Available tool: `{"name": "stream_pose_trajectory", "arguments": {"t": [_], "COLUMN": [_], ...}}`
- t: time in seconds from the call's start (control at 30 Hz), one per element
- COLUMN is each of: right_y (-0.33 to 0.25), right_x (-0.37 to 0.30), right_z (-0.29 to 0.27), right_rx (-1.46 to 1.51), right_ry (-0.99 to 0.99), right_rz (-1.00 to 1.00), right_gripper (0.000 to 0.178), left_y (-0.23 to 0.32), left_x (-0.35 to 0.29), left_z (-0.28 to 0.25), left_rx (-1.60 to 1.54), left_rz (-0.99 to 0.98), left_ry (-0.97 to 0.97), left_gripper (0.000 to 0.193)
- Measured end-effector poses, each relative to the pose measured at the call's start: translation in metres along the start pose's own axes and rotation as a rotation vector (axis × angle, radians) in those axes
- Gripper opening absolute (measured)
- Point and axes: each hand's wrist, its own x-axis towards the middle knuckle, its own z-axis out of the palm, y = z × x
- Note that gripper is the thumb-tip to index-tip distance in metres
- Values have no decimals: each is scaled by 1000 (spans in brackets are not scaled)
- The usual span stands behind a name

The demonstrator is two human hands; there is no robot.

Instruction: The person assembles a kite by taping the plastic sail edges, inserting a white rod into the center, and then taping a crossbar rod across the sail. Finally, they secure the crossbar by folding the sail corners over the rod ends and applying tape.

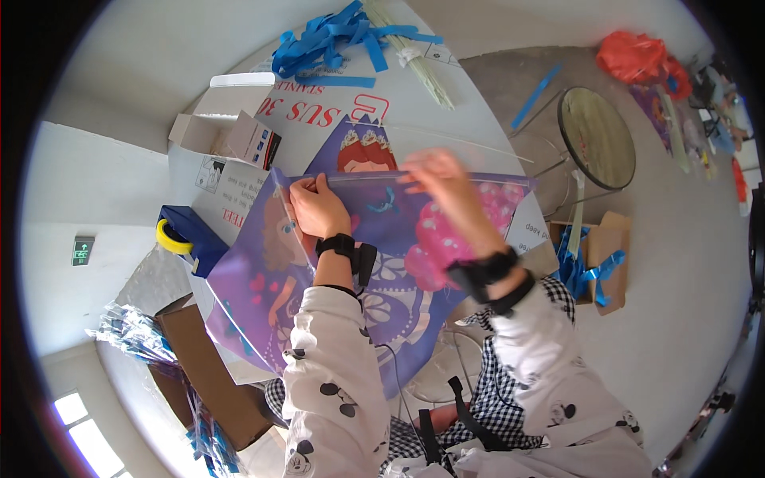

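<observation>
A purple kite (374, 263) printed with a cartoon princess lies spread over the table in front of me. Along its upper edge runs a thin clear rod (374, 177). My left hand (317, 207) pinches the kite's upper edge and the rod near the left. My right hand (450, 203), blurred from motion, grips the same edge further right, over a pink patch of the print. Both wrists wear black bands.
A white table (446, 119) carries a bundle of blue ribbons (335, 40), thin white rods (414, 56), an open white box (231, 127) and a blue tape dispenser (187, 239). A cardboard box (207, 374) stands lower left, a round stool (598, 135) right, an orange bag (633, 56) beyond.
</observation>
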Motion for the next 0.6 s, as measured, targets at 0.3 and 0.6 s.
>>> {"name": "stream_pose_trajectory", "arguments": {"t": [0.3, 0.6], "right_y": [30, -15], "right_x": [1, -51], "right_z": [-11, -174], "right_rx": [405, 159], "right_ry": [97, 621], "right_rz": [136, -72], "right_gripper": [29, 21], "left_y": [3, 3], "left_x": [-1, 0], "left_z": [-3, 3], "left_rx": [-4, 2], "left_rz": [21, 19], "left_ry": [33, 13], "left_gripper": [20, 20]}}
